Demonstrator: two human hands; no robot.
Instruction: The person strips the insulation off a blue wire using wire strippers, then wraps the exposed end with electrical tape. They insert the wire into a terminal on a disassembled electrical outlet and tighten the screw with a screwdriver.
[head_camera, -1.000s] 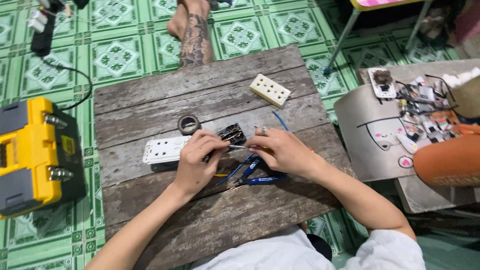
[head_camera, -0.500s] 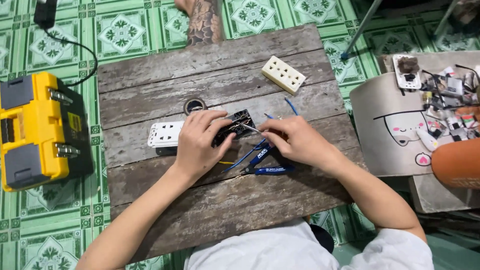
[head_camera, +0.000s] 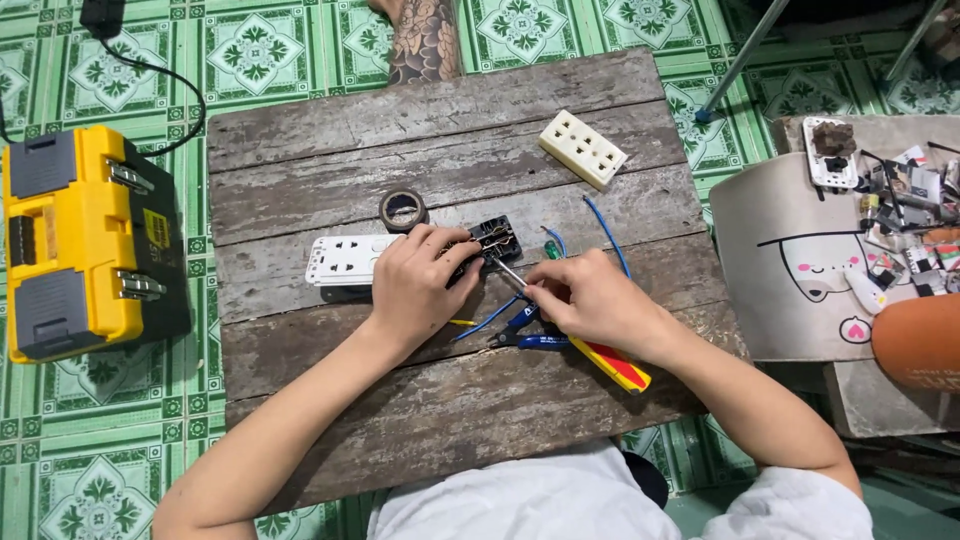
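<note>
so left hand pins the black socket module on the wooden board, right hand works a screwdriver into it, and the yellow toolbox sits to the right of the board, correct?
Not quite. The head view shows the yellow toolbox to the left of the wooden board, on the green tiled floor. The rest holds: the left hand pins the black socket module and the right hand works a screwdriver into it.

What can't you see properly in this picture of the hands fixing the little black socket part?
- Head view: the left hand covers most of the black socket part, so its wiring is hidden.
- The screwdriver tip is too small to tell where it touches; the right hand hides its middle.
- The pliers lie partly under the right hand.
- The pile of parts is cut off by the right edge.
</note>
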